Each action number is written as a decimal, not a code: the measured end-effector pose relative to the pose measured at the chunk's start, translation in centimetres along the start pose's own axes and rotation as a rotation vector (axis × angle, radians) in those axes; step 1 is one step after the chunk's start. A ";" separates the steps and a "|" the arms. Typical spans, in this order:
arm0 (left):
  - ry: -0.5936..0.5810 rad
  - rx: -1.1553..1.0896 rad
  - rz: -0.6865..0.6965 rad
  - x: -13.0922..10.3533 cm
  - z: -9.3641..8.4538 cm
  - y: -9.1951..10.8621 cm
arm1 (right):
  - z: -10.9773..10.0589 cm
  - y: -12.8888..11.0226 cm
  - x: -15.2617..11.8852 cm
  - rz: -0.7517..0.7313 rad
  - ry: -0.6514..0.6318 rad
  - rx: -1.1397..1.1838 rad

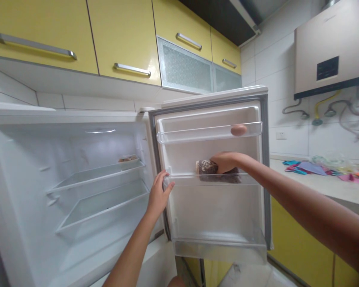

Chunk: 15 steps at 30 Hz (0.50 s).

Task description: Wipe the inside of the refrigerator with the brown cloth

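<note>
A: Item one, the right hand [224, 162]. Position and state?

B: Lowered over the middle door shelf [184, 181], on a brown cloth [207, 167]. Fingertips hidden; whether they pinch the cloth or press it flat, cannot tell.

A: Item two, the left hand [160, 191]?

B: Fingers spread, thumb apart, set at the hinge-side edge of the open fridge door [215, 211], beside one end of the same shelf. Nothing pinched, so far as shows.

A: Item three, the cloth. Location and description?

B: Bunched in the middle door shelf, partly behind the clear front, partly above the rim. Dark, with a pale pattern and a light border.

A: Step in hand?

B: By judgement, a wipe of that shelf, the right hand working and the left probably steadying the door.

A: Requirements of the next move?

B: By judgement: a sure hold on the cloth, even pressure along the shelf floor, a light touch against the clear front, and a door kept from swinging.

A: Nearby hazard?

B: One egg [238, 130], brown, in the top door shelf [194, 136], above the right wrist. Apparently loose; a jolt could roll it.
</note>
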<state>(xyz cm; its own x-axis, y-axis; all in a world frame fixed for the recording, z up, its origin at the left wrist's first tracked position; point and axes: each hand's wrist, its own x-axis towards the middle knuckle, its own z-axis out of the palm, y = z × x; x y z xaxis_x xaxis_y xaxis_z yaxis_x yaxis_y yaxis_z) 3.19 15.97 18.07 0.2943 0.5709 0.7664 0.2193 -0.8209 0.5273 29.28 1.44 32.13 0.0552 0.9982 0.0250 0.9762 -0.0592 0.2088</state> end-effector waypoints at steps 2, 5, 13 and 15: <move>0.005 -0.001 0.006 0.0 0.1 0.0 | 0.4 -1.4 1.3 -0.040 0.074 0.009; 0.006 0.011 0.024 0.1 0.0 -0.1 | 1.0 -3.1 3.2 -0.071 0.177 0.015; 0.011 0.041 0.051 0.1 -0.1 0.2 | 0.6 -7.3 4.0 -0.088 0.475 -0.084; 0.013 0.051 0.048 0.1 -0.2 0.2 | 0.4 -8.3 3.7 -0.117 0.565 -0.117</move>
<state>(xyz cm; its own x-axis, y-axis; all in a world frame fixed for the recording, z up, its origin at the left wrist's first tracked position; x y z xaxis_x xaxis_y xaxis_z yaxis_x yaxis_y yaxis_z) 3.11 15.82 18.29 0.2934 0.5300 0.7956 0.2527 -0.8456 0.4702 21.42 5.58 30.11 -0.2035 0.8384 0.5056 0.9376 0.0182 0.3473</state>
